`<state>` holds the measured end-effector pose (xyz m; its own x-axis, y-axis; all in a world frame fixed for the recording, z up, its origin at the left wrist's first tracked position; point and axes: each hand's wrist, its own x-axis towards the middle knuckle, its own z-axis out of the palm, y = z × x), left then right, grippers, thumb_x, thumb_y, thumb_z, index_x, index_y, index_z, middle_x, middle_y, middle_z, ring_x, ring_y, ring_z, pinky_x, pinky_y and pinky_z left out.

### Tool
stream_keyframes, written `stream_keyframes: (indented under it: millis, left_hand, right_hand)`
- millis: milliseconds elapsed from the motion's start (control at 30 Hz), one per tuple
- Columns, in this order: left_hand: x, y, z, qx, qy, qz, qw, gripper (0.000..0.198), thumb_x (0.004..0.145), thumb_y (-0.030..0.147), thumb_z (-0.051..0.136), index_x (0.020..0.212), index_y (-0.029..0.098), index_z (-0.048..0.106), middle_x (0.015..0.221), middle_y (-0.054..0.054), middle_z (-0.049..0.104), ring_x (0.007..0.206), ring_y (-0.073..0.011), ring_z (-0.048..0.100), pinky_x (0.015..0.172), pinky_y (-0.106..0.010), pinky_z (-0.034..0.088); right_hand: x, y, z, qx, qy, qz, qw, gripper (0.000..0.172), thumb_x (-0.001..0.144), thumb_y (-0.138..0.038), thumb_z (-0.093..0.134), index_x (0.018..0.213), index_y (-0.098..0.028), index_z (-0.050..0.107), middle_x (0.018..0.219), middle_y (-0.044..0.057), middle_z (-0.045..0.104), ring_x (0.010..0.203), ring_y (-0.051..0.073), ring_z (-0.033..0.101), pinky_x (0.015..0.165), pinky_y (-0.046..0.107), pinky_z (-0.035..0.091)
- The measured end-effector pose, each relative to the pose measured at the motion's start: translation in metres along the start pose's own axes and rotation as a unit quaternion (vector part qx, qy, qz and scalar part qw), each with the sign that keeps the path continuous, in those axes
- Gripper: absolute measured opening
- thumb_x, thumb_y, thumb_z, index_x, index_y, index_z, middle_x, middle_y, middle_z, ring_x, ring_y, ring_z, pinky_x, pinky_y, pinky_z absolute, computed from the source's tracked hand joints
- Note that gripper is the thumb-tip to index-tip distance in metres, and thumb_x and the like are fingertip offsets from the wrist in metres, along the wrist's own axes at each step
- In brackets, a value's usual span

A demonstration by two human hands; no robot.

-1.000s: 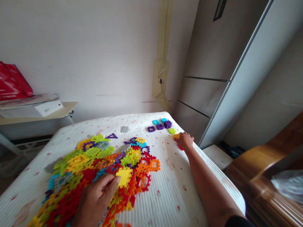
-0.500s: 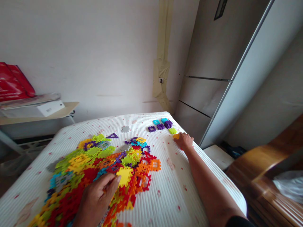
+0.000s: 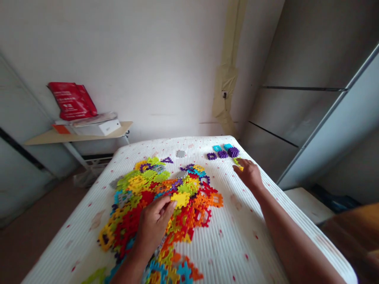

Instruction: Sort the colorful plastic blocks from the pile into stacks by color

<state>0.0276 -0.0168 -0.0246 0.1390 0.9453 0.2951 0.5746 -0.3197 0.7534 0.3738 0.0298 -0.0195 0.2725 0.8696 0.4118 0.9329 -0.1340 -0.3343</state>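
Observation:
A big pile of coloured plastic puzzle tiles (image 3: 154,197) lies on a white ribbed mattress (image 3: 237,236). My left hand (image 3: 154,223) rests on the pile, its fingertips pinching the edge of a yellow tile (image 3: 181,199). My right hand (image 3: 250,173) reaches out to the far right edge, fingers curled over a yellow tile next to a green one (image 3: 237,161). Just beyond sit small sorted groups: purple tiles (image 3: 223,154) and blue tiles (image 3: 220,148). A lone grey tile (image 3: 180,154) lies further back.
A low shelf (image 3: 77,136) at the back left carries a white box and a red bag (image 3: 72,100). A grey wardrobe (image 3: 310,98) stands to the right of the mattress. Brown floor shows at the left.
The view has swung left, so everything sits further right in the picture. My right hand has shifted slightly off the mattress edge toward the green tile. My left hand stays on the yellow tile.

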Motion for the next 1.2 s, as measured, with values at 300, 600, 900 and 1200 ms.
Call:
stream_keyframes:
  millis: [300, 600, 900, 1200]
  left_hand:
    - [-0.001, -0.001, 0.001, 0.065, 0.061, 0.13, 0.987, 0.006, 0.069, 0.015, 0.051, 0.07, 0.021, 0.052, 0.076, 0.0, 0.067, 0.073, -0.0145, 0.063, 0.069, -0.023, 0.047]
    - [-0.002, 0.004, 0.006, 0.139, 0.083, 0.329, 0.931, 0.02, 0.074, 0.001, 0.045, 0.076, 0.021, 0.049, 0.076, -0.002, 0.062, 0.076, -0.0139, 0.061, 0.071, -0.024, 0.048]
    - [-0.001, 0.005, 0.009, 0.164, 0.108, 0.377, 0.905, 0.012, 0.08, 0.009, 0.054, 0.088, 0.018, 0.054, 0.081, -0.003, 0.063, 0.077, -0.0134, 0.062, 0.076, -0.023, 0.048]
    - [0.002, -0.003, 0.007, 0.152, 0.1, 0.375, 0.909, 0.011, 0.082, 0.014, 0.056, 0.092, 0.018, 0.058, 0.086, -0.004, 0.064, 0.083, -0.0131, 0.061, 0.082, -0.024, 0.047]
  right_hand:
    - [-0.059, -0.1, -0.012, 0.46, -0.267, -0.144, 0.834, 0.036, 0.08, -0.047, 0.058, 0.096, -0.016, 0.065, 0.089, 0.004, 0.067, 0.079, 0.017, 0.061, 0.072, 0.029, 0.049]
    - [-0.076, -0.124, -0.019, 0.358, -0.276, -0.286, 0.845, 0.059, 0.063, -0.048, 0.075, 0.112, -0.018, 0.062, 0.11, 0.011, 0.063, 0.103, 0.023, 0.056, 0.09, 0.035, 0.043]
    - [-0.069, -0.117, -0.022, 0.264, -0.263, -0.335, 0.865, 0.055, 0.065, -0.028, 0.076, 0.117, -0.019, 0.058, 0.108, 0.008, 0.063, 0.1, 0.02, 0.056, 0.087, 0.03, 0.043]
    - [0.025, 0.023, -0.028, -0.029, -0.15, -0.107, 0.982, 0.059, 0.062, -0.002, 0.064, 0.118, -0.019, 0.057, 0.108, 0.008, 0.062, 0.1, 0.02, 0.054, 0.084, 0.029, 0.043]
